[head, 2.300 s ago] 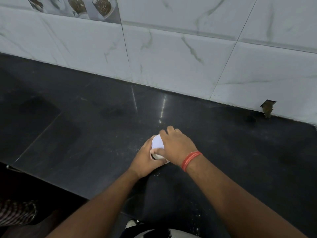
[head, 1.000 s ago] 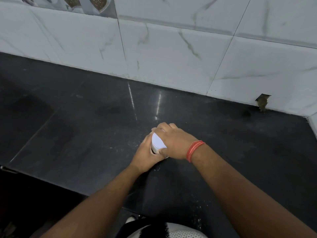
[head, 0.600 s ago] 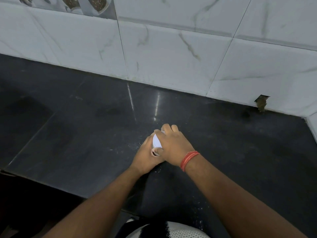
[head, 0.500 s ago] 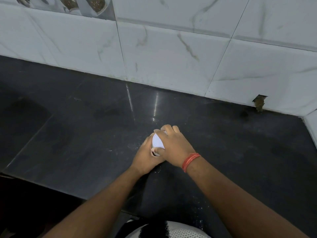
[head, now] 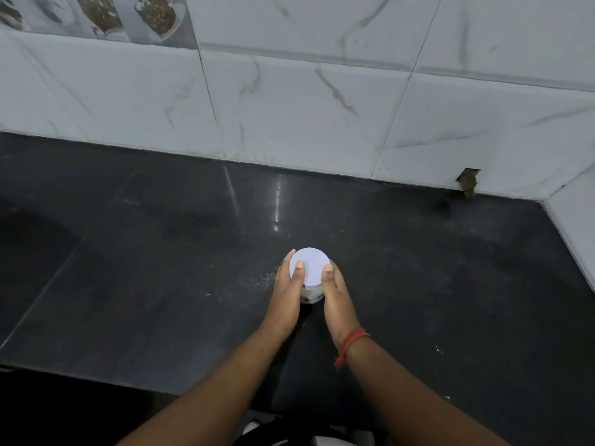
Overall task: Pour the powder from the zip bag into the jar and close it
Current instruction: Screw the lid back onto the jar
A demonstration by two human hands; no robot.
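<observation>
We see the jar (head: 311, 292) standing upright on the dark tabletop (head: 161, 284), white lid (head: 310, 267) on, between both hands: left hand (head: 287, 292) and right hand (head: 335, 294) fingers grasping its sides.

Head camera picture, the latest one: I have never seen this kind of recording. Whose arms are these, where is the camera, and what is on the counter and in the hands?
There is no machine here. A person wears a camera on the head, so you look forward and down along their own two bare arms. Both hands meet at a small jar standing on a dark counter. The left hand and the right hand cup its sides, with a thumb of each lying on the white lid, which sits on top of the jar. A red thread circles the right wrist. Pale specks of powder lie on the counter left of the jar. Behind is a white tiled wall. No zip bag shows.
</observation>
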